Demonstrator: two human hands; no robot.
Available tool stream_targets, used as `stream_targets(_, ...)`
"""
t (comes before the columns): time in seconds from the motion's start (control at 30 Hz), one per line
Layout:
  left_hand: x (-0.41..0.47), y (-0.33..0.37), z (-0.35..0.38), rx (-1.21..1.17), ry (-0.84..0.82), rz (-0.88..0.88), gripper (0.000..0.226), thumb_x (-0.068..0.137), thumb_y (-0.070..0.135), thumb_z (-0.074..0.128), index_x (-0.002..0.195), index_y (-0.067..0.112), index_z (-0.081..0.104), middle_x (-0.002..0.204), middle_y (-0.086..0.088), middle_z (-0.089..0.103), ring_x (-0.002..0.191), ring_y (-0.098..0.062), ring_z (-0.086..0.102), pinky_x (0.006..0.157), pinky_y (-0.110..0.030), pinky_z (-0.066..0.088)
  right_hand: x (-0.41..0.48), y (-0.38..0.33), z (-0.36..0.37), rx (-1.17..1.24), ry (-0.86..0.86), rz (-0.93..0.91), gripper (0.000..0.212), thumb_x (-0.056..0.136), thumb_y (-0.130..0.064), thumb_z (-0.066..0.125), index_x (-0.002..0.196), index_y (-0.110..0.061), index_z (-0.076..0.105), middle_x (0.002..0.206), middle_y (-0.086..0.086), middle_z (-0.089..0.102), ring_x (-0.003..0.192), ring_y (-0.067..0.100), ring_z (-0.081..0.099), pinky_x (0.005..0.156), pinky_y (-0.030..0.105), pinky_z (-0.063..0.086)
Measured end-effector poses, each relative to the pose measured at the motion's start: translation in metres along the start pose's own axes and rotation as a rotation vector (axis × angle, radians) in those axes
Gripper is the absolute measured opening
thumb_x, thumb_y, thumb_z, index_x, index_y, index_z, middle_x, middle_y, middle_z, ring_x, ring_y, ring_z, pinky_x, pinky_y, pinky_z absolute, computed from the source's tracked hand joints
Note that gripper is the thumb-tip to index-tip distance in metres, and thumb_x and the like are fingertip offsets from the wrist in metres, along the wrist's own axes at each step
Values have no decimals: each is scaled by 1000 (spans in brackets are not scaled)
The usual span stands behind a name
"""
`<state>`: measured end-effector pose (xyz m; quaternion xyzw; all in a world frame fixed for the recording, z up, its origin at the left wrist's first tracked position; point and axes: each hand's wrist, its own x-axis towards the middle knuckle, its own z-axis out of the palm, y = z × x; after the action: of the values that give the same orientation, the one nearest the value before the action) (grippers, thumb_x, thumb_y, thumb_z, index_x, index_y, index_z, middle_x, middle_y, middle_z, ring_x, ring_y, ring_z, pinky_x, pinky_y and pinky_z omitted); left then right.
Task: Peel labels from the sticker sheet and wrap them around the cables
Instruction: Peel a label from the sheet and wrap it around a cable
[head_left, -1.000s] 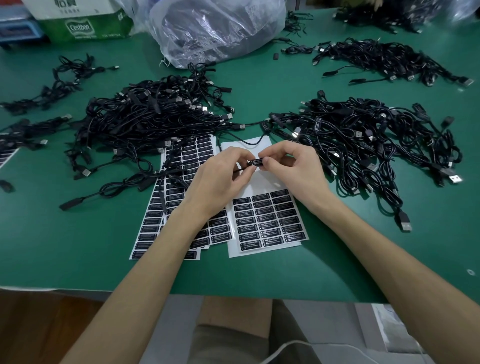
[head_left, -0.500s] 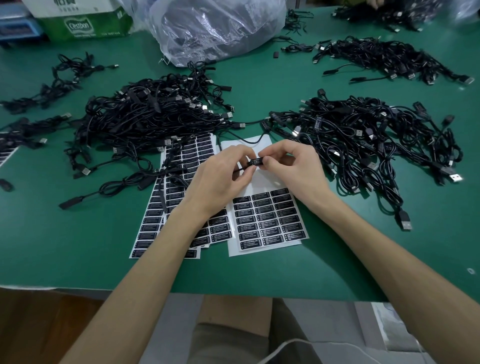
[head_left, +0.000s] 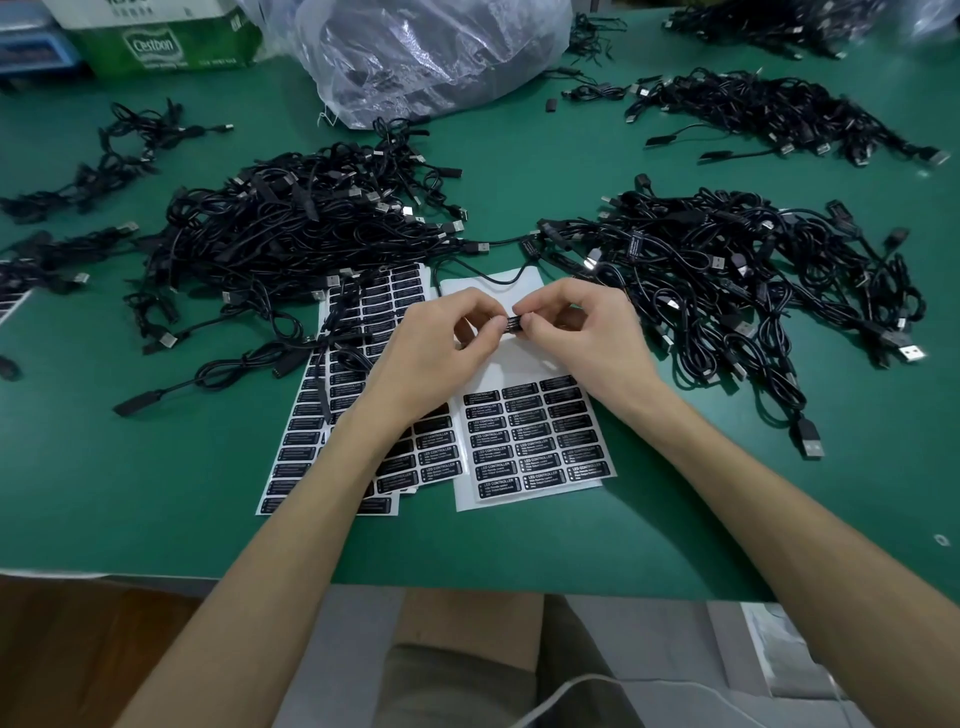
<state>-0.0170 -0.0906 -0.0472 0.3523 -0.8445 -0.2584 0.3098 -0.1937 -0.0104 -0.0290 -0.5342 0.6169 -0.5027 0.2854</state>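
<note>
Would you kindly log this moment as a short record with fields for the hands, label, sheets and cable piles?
left hand: pinches the cable beside the label
right hand: pinches the black label around the cable
sticker sheet: white, upper rows peeled, beneath the hands
other sheets: overlapped at left, partly under cables
cable piles: left pile and right pile on green table

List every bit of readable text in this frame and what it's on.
"Cestbon": green package, top left.
"LED CONTROLLER": black labels on the sticker sheets; the smaller lines beneath are too small to read, and the far-left labels are blurred.
White box above the package: characters cut off, unreadable.
Label pinched between left hand and right hand: too small to read.
</note>
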Motion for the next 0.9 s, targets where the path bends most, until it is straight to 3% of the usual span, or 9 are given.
stream_targets(0.2, 1, 0, -1, -49, 5, -44, 4, 96, 22, 67, 96, 24, 70, 79, 15, 67, 71, -4, 61, 64, -11, 42, 0, 1, 2, 24, 4, -5, 10, 92, -6, 70, 99, -12, 76, 77, -1, 70, 74, 13, 65, 77, 34, 55)
stream_targets(0.27, 1, 1, 0, -48, 13, -50, 5, 96, 20, 67, 95, 25, 69, 79, 15, 66, 70, -3, 60, 64, -11, 41, 0, 1, 1, 60, 29, 4, 13, 94, -4, 66, 99, -10, 76, 80, 1, 74, 79, 11, 73, 83, 30, 59)
stream_targets(0.37, 0, 2, -1, -56, 19, -59, 6, 97, 19, 67, 94, 24, 68, 79, 13, 66, 69, -3, 59, 63, -10, 40, 2, 3, 0, 124, 62, 39, 17, 95, -1, 61, 98, -10, 75, 81, 8, 76, 82, 14, 77, 89, 36, 62)
stream_targets(0.5, 0, 2, -1, -58, 19, -59, 4, 97, 19, 66, 95, 22, 68, 80, 12, 67, 70, -5, 60, 63, -11, 40, 4, 6, 0, 166, 79, 51, 17, 98, -2, 57, 99, -8, 73, 83, 17, 73, 81, 17, 79, 86, 37, 64)
stream_targets(0.7, 0, 3, -2, -46, 26, -50, 5, 97, 20, 67, 94, 24, 68, 79, 12, 67, 69, -4, 59, 63, -11, 40, 5, 8, 2, 221, 20, 67, 11, 101, -6, 60, 106, -4, 69, 93, 15, 74, 82, 21, 79, 82, 34, 64)
stream_targets(0.9, 0, 2, -2, -55, 22, -20, 4, 97, 21, 67, 94, 24, 69, 79, 13, 67, 68, -4, 60, 61, -10, 40, 3, 8, 2, 146, -81, 57, 9, 98, -15, 71, 101, -7, 72, 79, 7, 76, 67, 17, 75, 66, 30, 60)
